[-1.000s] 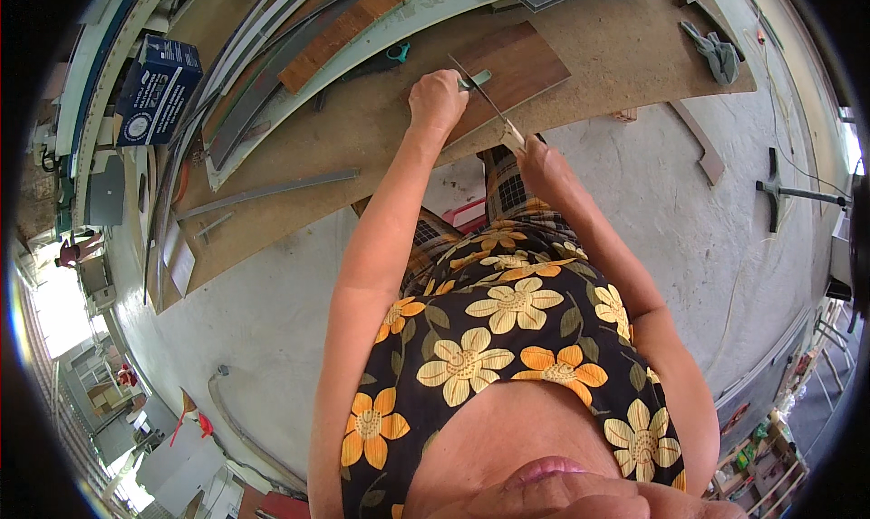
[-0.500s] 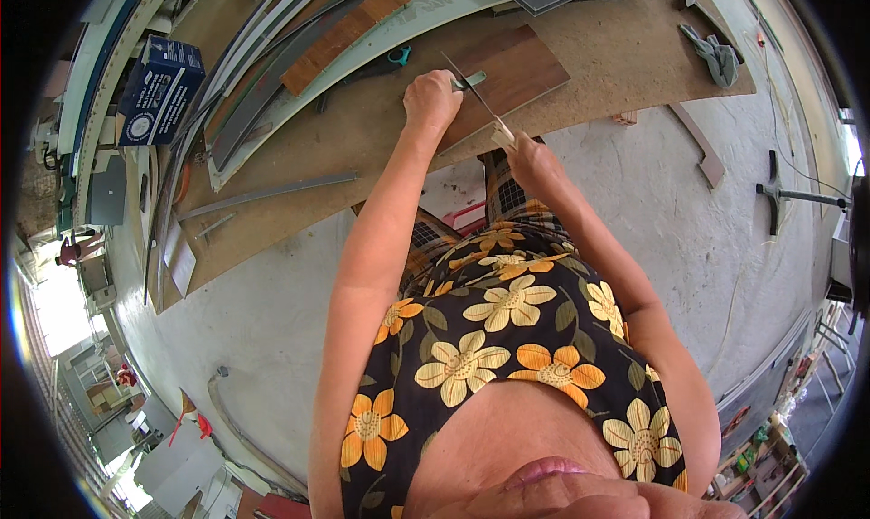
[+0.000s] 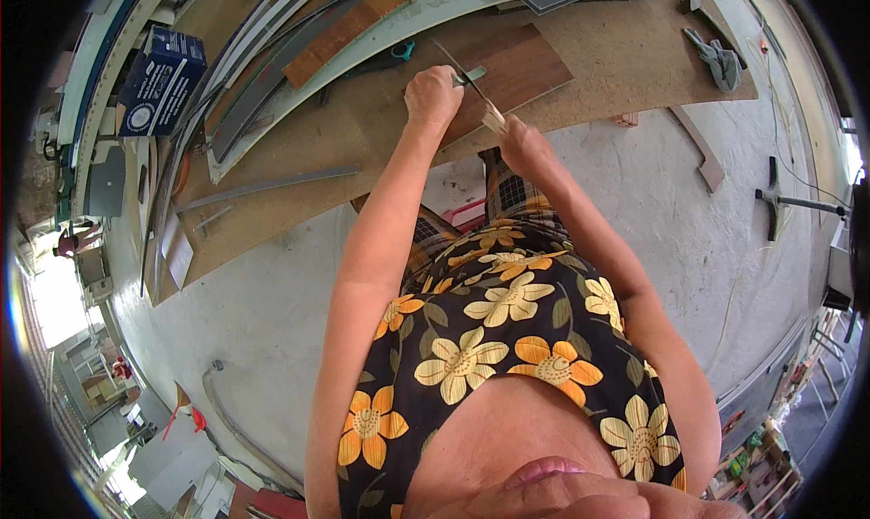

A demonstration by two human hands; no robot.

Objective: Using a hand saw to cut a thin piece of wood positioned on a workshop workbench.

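My right hand (image 3: 527,149) is closed round the pale handle of a long, thin, dark tool (image 3: 471,82), which looks like a file. Its narrow end points up and to the left. My left hand (image 3: 433,97) is closed on a small pale-green piece (image 3: 477,73) that sticks out past the fingers. The tool crosses this piece; whether they touch is too small to tell. Both hands are over a brown wood-grain board (image 3: 530,61) on the brown worktable (image 3: 625,43), close to its near edge.
Teal-handled scissors (image 3: 404,51) lie left of the board. Long strips and a wood-grain offcut (image 3: 349,31) are stacked farther left, beside a blue box (image 3: 163,79). At the far right are a grey glove (image 3: 720,66) and a dark metal tool (image 3: 696,2).
My right hand has pushed the tool a little up and to the left along its length. My left hand still holds the green piece in nearly the same place.
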